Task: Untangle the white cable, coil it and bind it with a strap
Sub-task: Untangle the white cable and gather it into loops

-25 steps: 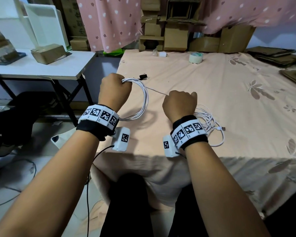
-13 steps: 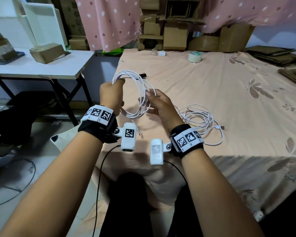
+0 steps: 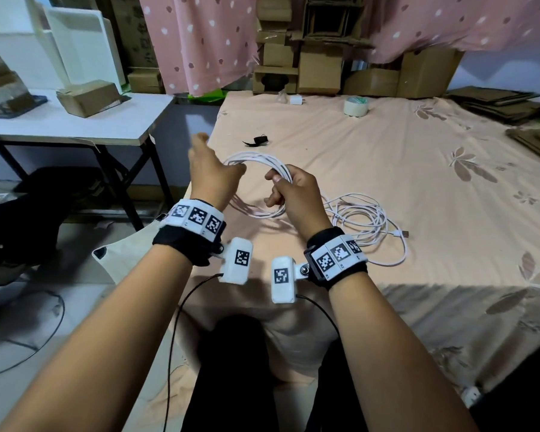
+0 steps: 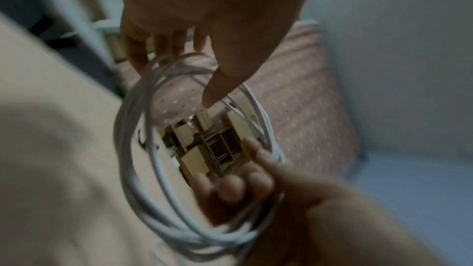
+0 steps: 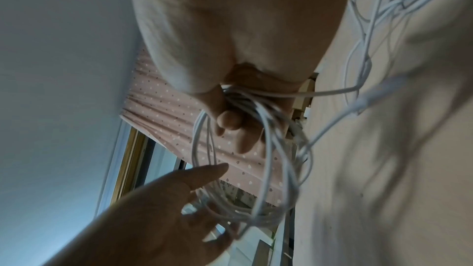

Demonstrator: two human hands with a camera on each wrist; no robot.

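White cable (image 3: 353,213), black strap (image 3: 258,140), peach floral bedsheet (image 3: 418,182), pink white-dotted curtain (image 3: 197,42).

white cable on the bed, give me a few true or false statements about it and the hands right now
1. The right hand grips the coiled part of the white cable. True.
2. The left hand has its fingers clenched round the coil. False: in the left wrist view its fingers are spread, with the loops lying by them.
3. All of the cable is wound into the coil. False: a loose pile still lies on the bedsheet to the right of the right hand.
4. The black strap is wrapped round the coil. False: it lies on the sheet beyond the hands.
5. A roll of tape sits near the far edge of the bed. True.
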